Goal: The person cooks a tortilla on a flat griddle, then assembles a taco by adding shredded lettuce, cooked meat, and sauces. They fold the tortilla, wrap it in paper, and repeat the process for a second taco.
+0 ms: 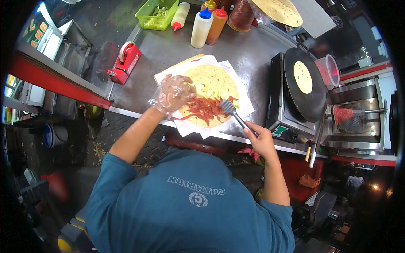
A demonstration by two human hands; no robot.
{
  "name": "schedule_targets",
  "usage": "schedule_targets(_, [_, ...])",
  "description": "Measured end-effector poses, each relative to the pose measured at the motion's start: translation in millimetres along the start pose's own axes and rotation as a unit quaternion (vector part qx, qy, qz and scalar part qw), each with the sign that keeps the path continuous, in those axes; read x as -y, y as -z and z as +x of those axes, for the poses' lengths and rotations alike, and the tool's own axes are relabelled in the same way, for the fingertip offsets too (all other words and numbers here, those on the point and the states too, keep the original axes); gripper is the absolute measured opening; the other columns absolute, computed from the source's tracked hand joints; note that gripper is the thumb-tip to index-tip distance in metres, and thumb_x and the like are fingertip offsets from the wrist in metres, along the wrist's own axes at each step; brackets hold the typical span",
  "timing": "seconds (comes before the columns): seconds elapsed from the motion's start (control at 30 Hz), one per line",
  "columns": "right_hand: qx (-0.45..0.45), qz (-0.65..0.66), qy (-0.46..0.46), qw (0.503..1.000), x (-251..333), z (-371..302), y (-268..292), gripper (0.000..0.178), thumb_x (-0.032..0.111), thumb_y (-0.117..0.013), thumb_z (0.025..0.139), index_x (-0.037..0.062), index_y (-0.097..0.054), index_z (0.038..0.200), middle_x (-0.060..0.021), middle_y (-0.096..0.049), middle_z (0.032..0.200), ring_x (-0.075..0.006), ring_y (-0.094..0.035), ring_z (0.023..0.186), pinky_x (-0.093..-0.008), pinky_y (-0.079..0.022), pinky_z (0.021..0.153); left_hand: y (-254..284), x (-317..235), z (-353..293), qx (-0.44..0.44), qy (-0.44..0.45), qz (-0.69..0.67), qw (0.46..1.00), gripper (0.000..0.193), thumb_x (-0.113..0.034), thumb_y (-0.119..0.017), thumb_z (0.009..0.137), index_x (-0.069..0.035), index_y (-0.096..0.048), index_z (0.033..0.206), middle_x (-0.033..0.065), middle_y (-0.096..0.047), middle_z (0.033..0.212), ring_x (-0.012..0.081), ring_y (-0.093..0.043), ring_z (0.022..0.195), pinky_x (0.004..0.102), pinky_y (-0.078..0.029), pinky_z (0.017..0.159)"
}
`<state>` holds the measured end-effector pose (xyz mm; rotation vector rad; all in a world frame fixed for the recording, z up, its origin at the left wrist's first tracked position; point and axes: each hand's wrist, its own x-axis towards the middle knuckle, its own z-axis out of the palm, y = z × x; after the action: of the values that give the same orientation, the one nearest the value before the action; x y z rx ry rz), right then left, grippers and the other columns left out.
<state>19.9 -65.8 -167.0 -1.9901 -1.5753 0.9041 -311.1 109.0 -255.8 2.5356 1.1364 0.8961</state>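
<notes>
A large round flatbread (216, 76) lies on white paper sheets on the metal counter. Shredded pale green lettuce (206, 90) covers its middle, with reddish-brown meat strips (206, 110) alongside on the near part. My left hand (174, 93), in a clear plastic glove, is over the flatbread's left side, fingers curled down around a bit of shredded lettuce; the fingertips are partly hidden. In my right hand (261, 141) are metal tongs (239, 119) with dark handles, held closed. Their head rests at the right end of the meat and lettuce.
A red tape dispenser (125, 63) stands left on the counter (168, 46). Behind are a green basket (157, 14), a white squeeze bottle (201, 29) and an orange one (217, 26). At right, a black griddle (295, 105) on a stove carries a smaller flatbread (302, 77).
</notes>
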Motion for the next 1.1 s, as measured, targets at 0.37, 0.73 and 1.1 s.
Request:
schedule_targets(0.37, [-0.151,-0.038,0.196,0.968,-36.8,-15.7,-23.9,0.042,0.019,-0.074,0.095,0.0018,-0.066,0.132,-0.0224,-0.072,0.101,-0.0373,-0.072,0.089,-0.0415,-0.056,0.078,11.5,-27.3,-67.5,0.133,0.007,0.007,0.991,0.016,-0.02,-0.073,0.092,-0.007,-0.068,0.099,0.0122,-0.069,0.095,0.0373,-0.067,0.089,0.046,-0.054,0.077])
schedule_targets(0.73, [-0.239,0.082,0.182,0.95,-45.1,-3.7,-53.5,0.038,0.017,-0.068,0.101,-0.0023,-0.066,0.133,-0.015,-0.074,0.103,-0.0219,-0.07,0.085,-0.0332,-0.055,0.078,-6.5,24.5,91.7,0.023,0.131,-0.026,0.991,0.034,-0.034,-0.059,0.103,-0.003,-0.071,0.105,0.0194,-0.073,0.096,0.0423,-0.069,0.092,0.0488,-0.056,0.083])
schedule_targets(1.1, [-0.367,0.25,0.024,0.895,-70.1,-27.5,186.6,0.044,0.035,-0.051,0.111,0.0008,-0.062,0.137,-0.0037,-0.066,0.096,-0.0049,-0.051,0.054,-0.0207,-0.038,0.043,-15.0,35.5,131.2,0.216,0.073,0.004,0.974,0.034,-0.03,-0.056,0.106,-0.005,-0.073,0.119,0.0205,-0.074,0.112,0.0381,-0.068,0.11,0.0452,-0.053,0.097])
